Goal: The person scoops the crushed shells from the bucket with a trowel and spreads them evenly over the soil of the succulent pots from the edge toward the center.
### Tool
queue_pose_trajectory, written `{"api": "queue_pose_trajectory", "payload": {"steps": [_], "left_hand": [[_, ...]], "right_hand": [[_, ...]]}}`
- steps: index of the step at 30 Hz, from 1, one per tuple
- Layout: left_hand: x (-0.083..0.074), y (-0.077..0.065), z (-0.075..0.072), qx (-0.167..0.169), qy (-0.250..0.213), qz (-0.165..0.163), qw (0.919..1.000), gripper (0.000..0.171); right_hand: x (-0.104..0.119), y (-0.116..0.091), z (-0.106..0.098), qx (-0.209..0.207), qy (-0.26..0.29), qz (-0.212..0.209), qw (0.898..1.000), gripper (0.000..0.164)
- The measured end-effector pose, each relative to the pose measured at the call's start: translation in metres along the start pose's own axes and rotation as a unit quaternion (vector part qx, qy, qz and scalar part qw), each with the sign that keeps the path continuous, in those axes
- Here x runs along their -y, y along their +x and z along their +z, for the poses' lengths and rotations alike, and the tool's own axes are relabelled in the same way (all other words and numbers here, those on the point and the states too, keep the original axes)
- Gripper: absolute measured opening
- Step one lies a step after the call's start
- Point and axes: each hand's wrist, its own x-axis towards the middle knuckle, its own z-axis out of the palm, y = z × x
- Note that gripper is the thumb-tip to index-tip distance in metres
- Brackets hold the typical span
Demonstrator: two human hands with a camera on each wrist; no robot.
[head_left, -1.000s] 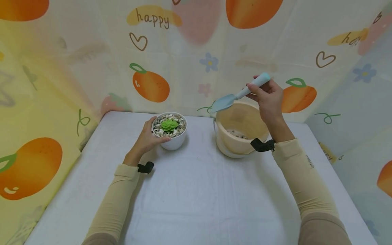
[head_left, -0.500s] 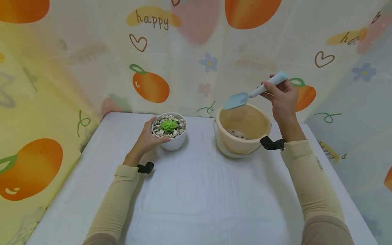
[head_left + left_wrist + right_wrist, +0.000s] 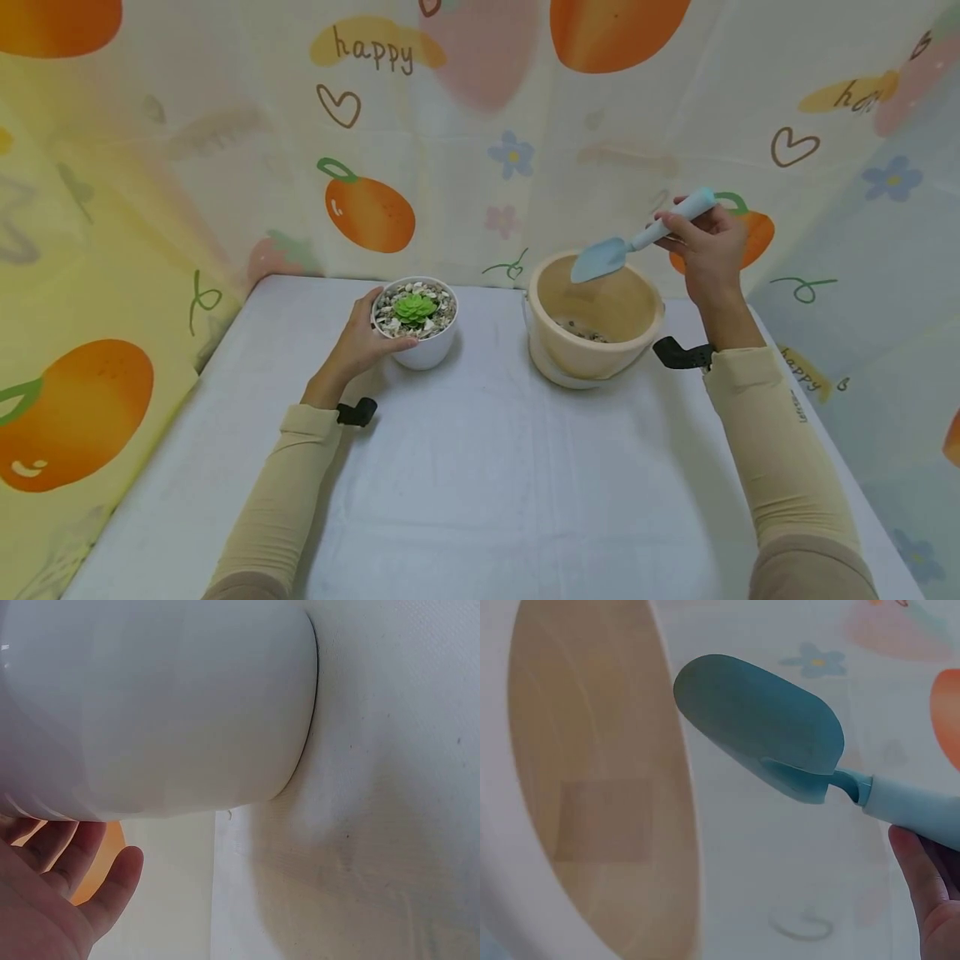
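My left hand (image 3: 360,337) grips the rim and side of a white pot (image 3: 426,353), which stands on the table. Pale pebbles surround a green succulent (image 3: 415,308) in that pot. In the left wrist view the pot's smooth wall (image 3: 165,712) fills the upper left, with fingers (image 3: 112,892) against its side. My right hand (image 3: 712,250) holds a light blue trowel (image 3: 600,260) by its handle, blade pointing left over the mouth of a cream bucket (image 3: 592,358). A few pebbles (image 3: 581,331) lie on the bucket's floor. The right wrist view shows the trowel's blade (image 3: 765,720) beside the bucket's rim.
A white cloth covers the table (image 3: 465,483). Behind it hangs a printed curtain (image 3: 465,192) with oranges, hearts and flowers, which continues along both sides. The bucket's wire handle (image 3: 633,365) hangs down its outside.
My right hand has moved to the right, and the trowel's blade has gone from the bucket's left rim to over its opening, now slightly lower. The left hand and pot have stayed put.
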Motion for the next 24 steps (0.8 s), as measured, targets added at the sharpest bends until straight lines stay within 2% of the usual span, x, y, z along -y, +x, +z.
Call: {"api": "queue_pose_trajectory", "payload": {"steps": [5, 13, 24], "left_hand": [[0.0, -0.001, 0.0, 0.002, -0.012, -0.002, 0.9999, 0.118], [-0.002, -0.001, -0.001, 0.002, -0.001, -0.005, 1.0, 0.117], [-0.001, -0.001, 0.0, 0.005, 0.0, -0.007, 1.0, 0.117]], "right_hand": [[-0.009, 0.001, -0.003, 0.004, 0.006, 0.016, 1.0, 0.016], [-0.023, -0.002, -0.005, 0.01, -0.003, 0.039, 0.999, 0.016], [-0.036, -0.007, -0.001, 0.035, -0.034, 0.044, 0.998, 0.017]]}}
